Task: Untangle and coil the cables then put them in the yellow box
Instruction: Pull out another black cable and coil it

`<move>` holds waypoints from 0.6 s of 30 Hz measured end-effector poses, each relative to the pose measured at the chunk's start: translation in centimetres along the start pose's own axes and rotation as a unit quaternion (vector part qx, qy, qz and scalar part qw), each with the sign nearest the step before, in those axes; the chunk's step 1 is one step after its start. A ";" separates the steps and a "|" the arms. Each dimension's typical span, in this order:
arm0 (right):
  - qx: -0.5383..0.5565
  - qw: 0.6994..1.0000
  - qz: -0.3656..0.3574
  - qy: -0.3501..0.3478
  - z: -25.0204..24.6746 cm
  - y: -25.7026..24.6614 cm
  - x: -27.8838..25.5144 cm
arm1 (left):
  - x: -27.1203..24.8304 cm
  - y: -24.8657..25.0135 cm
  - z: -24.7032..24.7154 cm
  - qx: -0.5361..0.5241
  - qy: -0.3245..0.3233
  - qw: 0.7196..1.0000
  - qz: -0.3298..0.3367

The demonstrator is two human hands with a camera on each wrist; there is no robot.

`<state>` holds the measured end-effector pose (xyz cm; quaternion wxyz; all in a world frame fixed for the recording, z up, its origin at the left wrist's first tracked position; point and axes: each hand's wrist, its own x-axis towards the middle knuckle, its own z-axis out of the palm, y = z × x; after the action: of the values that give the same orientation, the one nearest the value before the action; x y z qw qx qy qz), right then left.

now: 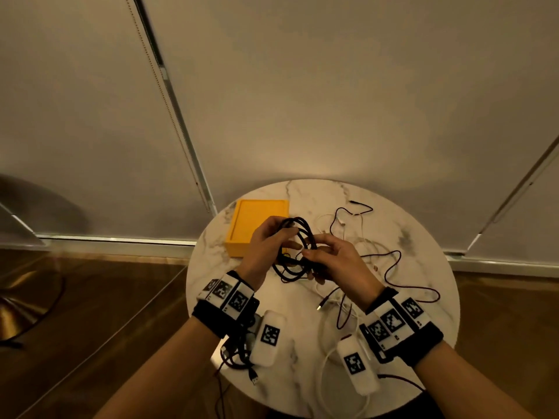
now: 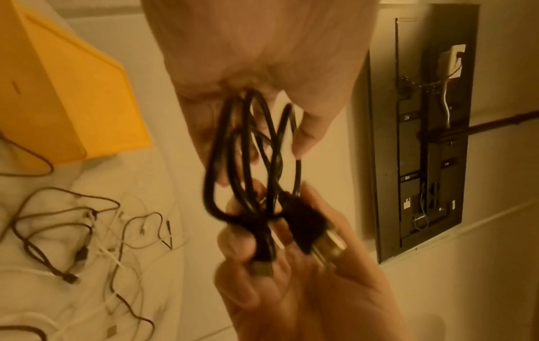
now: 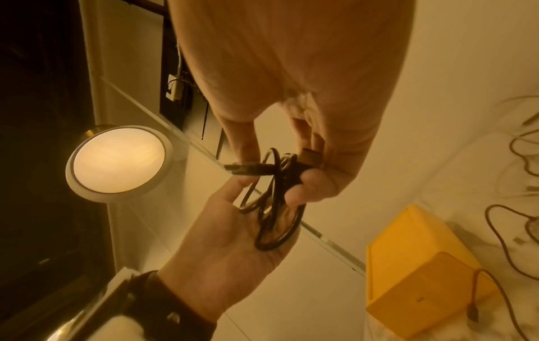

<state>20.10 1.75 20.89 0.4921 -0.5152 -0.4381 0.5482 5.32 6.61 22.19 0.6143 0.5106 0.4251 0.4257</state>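
A black cable [image 1: 298, 249] wound into several loops hangs between both hands above the round marble table [image 1: 423, 237]. My left hand [image 1: 267, 243] grips the top of the coil [image 2: 250, 143], fingers curled round the strands. My right hand [image 1: 329, 258] pinches the lower side of the coil [image 3: 277, 203] together with its USB plug [image 3: 242, 169]. The yellow box [image 1: 257, 228] stands open at the table's back left, just behind my left hand. Dark red and white cables [image 1: 390, 267] lie tangled on the table to the right.
More cable ends and a USB plug [image 1: 255, 381] lie near the table's front edge under my wrists. Pale blinds rise close behind the table. A wooden floor and a lamp base [image 1: 18, 309] are to the left. A lit round lamp [image 3: 116, 159] shows in the right wrist view.
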 end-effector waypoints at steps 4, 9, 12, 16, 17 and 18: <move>0.002 1.000 0.014 -0.023 0.1 1.0 -0.6 | -0.6 0.0 -1.5 0.062 -0.045 0.997 0.027; -0.017 1.000 -0.014 -0.002 1.0 1.8 -1.0 | -0.5 -1.2 -2.1 0.079 0.017 0.993 0.083; -0.015 0.999 -0.049 0.001 1.2 2.4 -1.1 | -0.8 -1.7 -2.1 0.072 0.049 0.991 0.102; 0.002 0.998 -0.065 0.024 0.9 2.6 -1.3 | -1.4 -2.2 -2.3 0.034 0.055 0.991 0.120; 0.014 0.997 -0.070 0.033 0.9 2.7 -1.3 | -1.5 -2.3 -2.5 0.023 0.046 0.992 0.114; 0.028 0.996 -0.077 0.042 1.0 2.7 -1.3 | -1.7 -2.5 -2.7 0.014 0.036 0.994 0.105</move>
<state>18.86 0.15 18.43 0.5649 -0.4890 -0.4399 0.4982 2.46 5.38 19.54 0.5431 0.5457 0.3967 0.5000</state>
